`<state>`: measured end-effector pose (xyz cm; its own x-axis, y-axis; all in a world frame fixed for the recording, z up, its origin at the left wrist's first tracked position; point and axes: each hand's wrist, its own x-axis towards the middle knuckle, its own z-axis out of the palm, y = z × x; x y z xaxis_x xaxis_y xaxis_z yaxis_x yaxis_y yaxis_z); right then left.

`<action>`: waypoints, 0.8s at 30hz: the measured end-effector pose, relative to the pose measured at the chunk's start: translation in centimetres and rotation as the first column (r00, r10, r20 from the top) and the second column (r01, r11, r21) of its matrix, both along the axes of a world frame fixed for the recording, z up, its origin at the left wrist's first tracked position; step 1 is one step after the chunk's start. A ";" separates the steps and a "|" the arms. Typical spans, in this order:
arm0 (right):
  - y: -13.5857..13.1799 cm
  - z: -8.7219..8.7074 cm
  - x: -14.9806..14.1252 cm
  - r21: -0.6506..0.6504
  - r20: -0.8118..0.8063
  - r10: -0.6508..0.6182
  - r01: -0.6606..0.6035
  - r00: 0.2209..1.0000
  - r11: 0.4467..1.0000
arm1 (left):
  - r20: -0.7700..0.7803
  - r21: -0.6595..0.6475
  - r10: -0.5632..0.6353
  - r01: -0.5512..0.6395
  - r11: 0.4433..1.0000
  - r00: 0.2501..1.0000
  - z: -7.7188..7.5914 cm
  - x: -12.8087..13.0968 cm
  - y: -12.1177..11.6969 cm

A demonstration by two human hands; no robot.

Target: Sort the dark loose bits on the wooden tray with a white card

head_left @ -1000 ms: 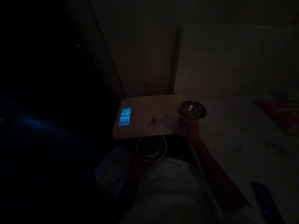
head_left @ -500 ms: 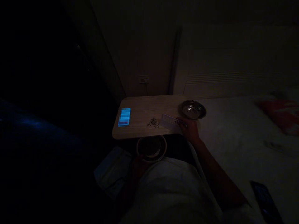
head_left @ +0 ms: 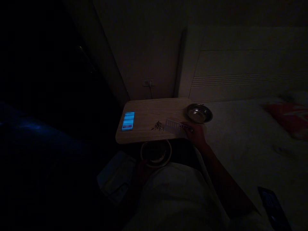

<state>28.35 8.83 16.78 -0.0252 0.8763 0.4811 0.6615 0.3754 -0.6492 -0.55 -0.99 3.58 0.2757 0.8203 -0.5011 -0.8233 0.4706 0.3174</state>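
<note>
In the dim light my right hand (head_left: 196,133) is closed on a pale, flat, slotted tool (head_left: 174,125), whose exact kind I cannot make out. The tool's far end lies close to the right side of a small scatter of dark bits (head_left: 158,126) on the wooden table (head_left: 149,107). Below the near table edge, a round bowl with a light rim (head_left: 170,154) is held at its lower left by my left hand (head_left: 143,170). Its inside is dark, with a pale patch showing. Shadow hides most of the left fingers.
A shiny metal bowl (head_left: 199,114) stands at the table's right end. On the left lies a phone with a lit screen (head_left: 128,121). A second phone (head_left: 273,205) and a red item (head_left: 288,117) rest on the bed (head_left: 231,128). A wall socket (head_left: 148,82) holds a plugged cable.
The slotted tool has shifted slightly left, towards the dark bits, and its angle has changed a little. My left hand and the bowl it holds stay in place.
</note>
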 end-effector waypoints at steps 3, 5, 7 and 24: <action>0.0 -0.1 0.0 0.021 -0.010 -0.002 0.002 1.000 1.000 | -0.017 -0.018 0.015 -0.016 1.000 1.000 0.0 0.0 0.1; 0.1 -0.2 -0.1 0.026 -0.008 0.002 -0.002 1.000 1.000 | -0.018 -0.022 0.015 -0.015 1.000 1.000 0.1 -0.1 0.1; 0.2 -0.2 -0.2 0.018 -0.004 0.008 -0.008 1.000 1.000 | -0.012 -0.023 0.006 -0.006 1.000 1.000 0.1 -0.2 0.1; -0.8 0.0 -0.4 -0.009 -0.011 0.084 -0.084 0.996 0.996 | 0.034 -0.016 -0.023 0.024 1.000 0.999 -1.6 -1.0 0.2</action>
<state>27.99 8.00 16.77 -0.0938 0.8760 0.4731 0.6207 0.4230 -0.6602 -1.56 -0.77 2.02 0.3117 0.8053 -0.5043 -0.8222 0.4946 0.2816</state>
